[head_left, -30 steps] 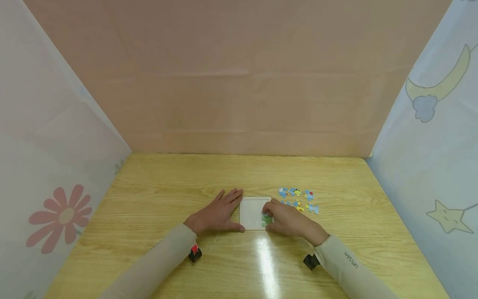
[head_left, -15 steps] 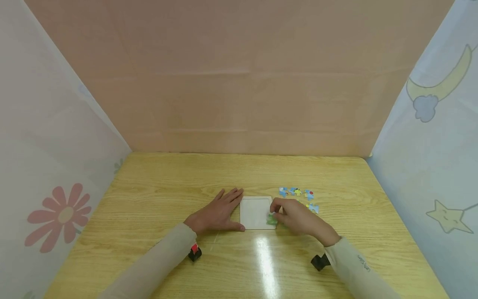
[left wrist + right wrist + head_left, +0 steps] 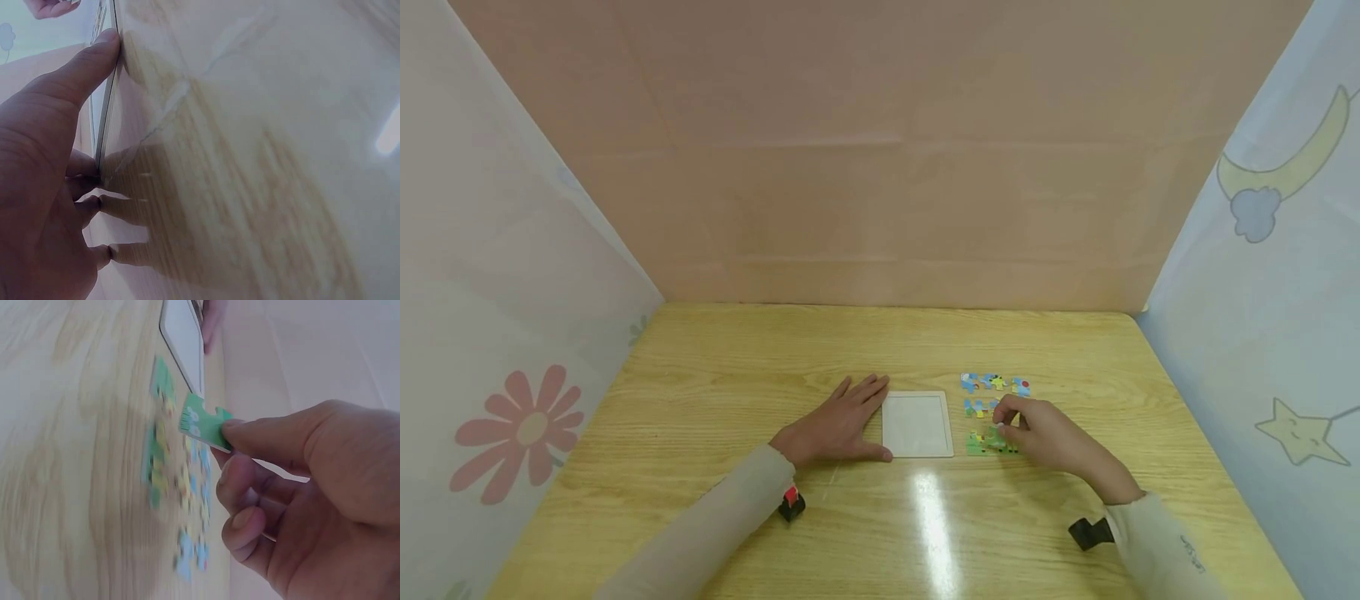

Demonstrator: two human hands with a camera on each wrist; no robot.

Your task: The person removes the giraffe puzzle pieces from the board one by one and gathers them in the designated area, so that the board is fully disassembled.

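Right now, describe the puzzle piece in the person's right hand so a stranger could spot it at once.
On the wooden table, find the white tray that the left hand rests beside. Just right of it lie loose puzzle pieces, and the right hand hovers over them. The green piece pinched at its fingertips is the one: it alone is lifted off the table.

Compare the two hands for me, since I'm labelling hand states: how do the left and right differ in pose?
The left hand lies flat on the table, thumb against the white tray; the right hand is lifted beside it, pinching a green puzzle piece. Left fingers are straight, right fingers curled. Both wear beige sleeves.
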